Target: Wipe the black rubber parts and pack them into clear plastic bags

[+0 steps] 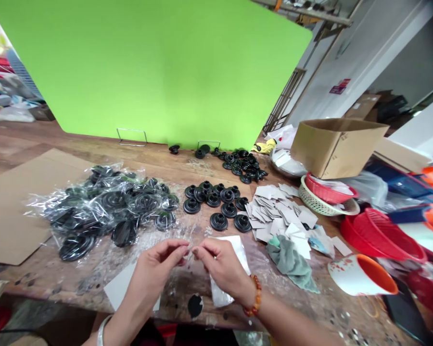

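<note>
My left hand (162, 264) and my right hand (222, 266) meet above the front of the table, fingertips pinched close together. Between them is a small piece of thin clear plastic (190, 251), blurred, perhaps the edge of a bag. A flat white stack (241, 252), which looks like plastic bags, lies partly under my right hand. Below my left wrist rests a pale card (120, 286). Just beyond both hands stand several loose black round stepped discs (218, 221). To the left is a heap of similar black discs in clear plastic bags (111, 202).
Grey-white cards (274, 214) lie scattered at the right, near a grey-green cloth (292, 264). Further right are a white cup-like container with orange inside (346, 275), red baskets (378, 235) and a cardboard box (326, 149). A green panel (166, 72) stands behind; flat cardboard (18, 206) lies left.
</note>
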`<state>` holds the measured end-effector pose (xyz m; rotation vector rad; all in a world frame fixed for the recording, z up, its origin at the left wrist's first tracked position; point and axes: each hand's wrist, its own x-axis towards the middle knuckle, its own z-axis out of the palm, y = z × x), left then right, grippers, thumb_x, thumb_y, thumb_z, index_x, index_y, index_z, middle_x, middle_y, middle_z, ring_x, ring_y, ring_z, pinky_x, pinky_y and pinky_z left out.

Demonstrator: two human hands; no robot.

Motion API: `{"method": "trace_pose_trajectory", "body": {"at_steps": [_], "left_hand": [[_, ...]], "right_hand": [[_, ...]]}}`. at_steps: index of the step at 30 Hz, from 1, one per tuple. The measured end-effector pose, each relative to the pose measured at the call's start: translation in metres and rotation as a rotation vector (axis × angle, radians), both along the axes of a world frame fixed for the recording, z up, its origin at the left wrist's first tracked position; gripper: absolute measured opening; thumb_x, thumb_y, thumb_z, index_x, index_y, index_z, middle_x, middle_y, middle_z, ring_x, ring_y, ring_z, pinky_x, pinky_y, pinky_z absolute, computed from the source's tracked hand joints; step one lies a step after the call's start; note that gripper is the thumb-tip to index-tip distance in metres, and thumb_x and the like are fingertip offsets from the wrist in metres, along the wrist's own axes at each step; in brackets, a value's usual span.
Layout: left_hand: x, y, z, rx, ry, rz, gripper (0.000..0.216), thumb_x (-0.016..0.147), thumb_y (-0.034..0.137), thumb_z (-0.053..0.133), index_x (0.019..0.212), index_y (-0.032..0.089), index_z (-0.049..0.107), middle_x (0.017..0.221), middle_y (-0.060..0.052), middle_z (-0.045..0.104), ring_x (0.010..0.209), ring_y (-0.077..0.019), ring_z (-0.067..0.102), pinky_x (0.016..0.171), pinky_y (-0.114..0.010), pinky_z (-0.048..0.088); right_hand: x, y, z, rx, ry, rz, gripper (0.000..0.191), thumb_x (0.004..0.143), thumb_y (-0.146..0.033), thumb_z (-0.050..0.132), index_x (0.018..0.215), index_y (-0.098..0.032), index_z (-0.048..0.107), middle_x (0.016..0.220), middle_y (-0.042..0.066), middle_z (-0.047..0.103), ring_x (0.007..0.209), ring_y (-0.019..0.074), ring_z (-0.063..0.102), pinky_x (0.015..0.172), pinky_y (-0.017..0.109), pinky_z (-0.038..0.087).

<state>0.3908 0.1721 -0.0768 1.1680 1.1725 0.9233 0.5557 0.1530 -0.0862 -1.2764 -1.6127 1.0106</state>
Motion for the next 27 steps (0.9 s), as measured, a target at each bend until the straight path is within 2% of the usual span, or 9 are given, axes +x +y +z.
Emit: {"method": "trace_pose_trajectory", "body": {"at_steps": [3, 6, 8, 11, 15, 18, 21, 25, 27], "left_hand": [[-0.001, 0.001, -0.001, 0.002, 0.084, 0.02, 0.035, 0.068, 0.051, 0.07, 0.061, 0.018, 0.061, 0.046, 0.004, 0.053, 0.045, -0.0106, 0.044, 0.048, -0.022, 0.036], [0.001, -0.001, -0.004, -0.076, 0.151, -0.02, 0.049, 0.071, 0.061, 0.062, 0.05, 0.019, 0.047, 0.035, 0.006, 0.038, 0.037, -0.0093, 0.033, 0.043, -0.022, 0.026], [0.002, -0.001, -0.006, -0.093, 0.122, -0.035, 0.052, 0.072, 0.064, 0.058, 0.048, 0.02, 0.045, 0.037, 0.005, 0.04, 0.04, -0.0105, 0.036, 0.045, -0.023, 0.03], [0.003, 0.0, -0.006, -0.103, -0.014, -0.036, 0.045, 0.071, 0.06, 0.062, 0.056, 0.019, 0.055, 0.053, 0.002, 0.055, 0.054, -0.0133, 0.047, 0.056, -0.024, 0.039], [-0.001, 0.006, -0.002, -0.265, -0.298, -0.09, 0.038, 0.078, 0.054, 0.06, 0.065, 0.019, 0.059, 0.063, 0.002, 0.057, 0.059, -0.0125, 0.049, 0.06, -0.023, 0.042], [-0.009, 0.015, -0.001, -0.408, -0.472, -0.199, 0.042, 0.084, 0.052, 0.056, 0.06, 0.017, 0.054, 0.06, 0.002, 0.051, 0.056, -0.0098, 0.045, 0.059, -0.021, 0.042], [-0.016, 0.023, 0.0, -0.46, -0.474, -0.331, 0.029, 0.082, 0.04, 0.064, 0.068, 0.017, 0.057, 0.066, 0.002, 0.052, 0.061, -0.0087, 0.047, 0.063, -0.019, 0.043], [-0.02, 0.027, 0.004, -0.318, -0.344, -0.366, 0.018, 0.082, 0.034, 0.065, 0.079, 0.018, 0.059, 0.079, 0.001, 0.056, 0.075, -0.0102, 0.052, 0.075, -0.021, 0.043], [-0.02, 0.027, 0.005, -0.222, -0.215, -0.322, 0.019, 0.084, 0.038, 0.062, 0.081, 0.019, 0.059, 0.083, 0.0, 0.059, 0.08, -0.0123, 0.054, 0.078, -0.024, 0.043]], "right_hand": [[-0.007, -0.002, 0.0, 0.095, -0.061, 0.019, 0.037, 0.095, -0.034, 0.043, 0.066, -0.018, 0.061, 0.064, 0.0, 0.055, 0.063, 0.0119, 0.05, 0.063, 0.024, 0.039], [-0.011, -0.001, 0.001, 0.075, 0.156, -0.031, 0.025, 0.091, -0.036, 0.052, 0.076, -0.018, 0.063, 0.081, 0.003, 0.06, 0.079, 0.0144, 0.054, 0.072, 0.025, 0.043], [-0.012, 0.001, -0.002, -0.145, 0.432, 0.011, 0.025, 0.086, -0.041, 0.059, 0.076, -0.018, 0.06, 0.071, 0.0, 0.056, 0.063, 0.0105, 0.05, 0.057, 0.021, 0.041], [-0.01, 0.005, -0.008, -0.542, 0.832, 0.2, 0.032, 0.081, -0.047, 0.064, 0.073, -0.018, 0.051, 0.062, -0.004, 0.051, 0.041, 0.0039, 0.028, 0.036, 0.016, 0.019], [-0.002, 0.01, -0.017, -0.689, 0.918, 0.318, 0.033, 0.083, -0.05, 0.061, 0.077, -0.019, 0.051, 0.058, -0.006, 0.05, 0.036, 0.0034, 0.027, 0.033, 0.015, 0.018], [0.013, 0.016, -0.015, -0.633, 0.794, 0.297, 0.045, 0.085, -0.06, 0.052, 0.076, -0.017, 0.058, 0.048, -0.006, 0.044, 0.037, 0.0055, 0.033, 0.035, 0.016, 0.025], [0.037, 0.029, -0.008, -0.452, 0.61, 0.356, 0.055, 0.087, -0.062, 0.045, 0.065, -0.014, 0.063, 0.058, 0.002, 0.057, 0.046, 0.0089, 0.046, 0.044, 0.021, 0.038], [0.072, 0.058, -0.009, 0.022, -0.007, 0.144, 0.024, 0.089, -0.031, 0.052, 0.095, -0.018, 0.071, 0.108, 0.01, 0.063, 0.088, 0.0178, 0.06, 0.075, 0.032, 0.05], [0.084, 0.073, -0.02, 0.199, -0.297, 0.024, 0.032, 0.082, -0.013, 0.054, 0.109, -0.021, 0.068, 0.117, 0.01, 0.059, 0.104, 0.0209, 0.056, 0.09, 0.037, 0.045]]}}
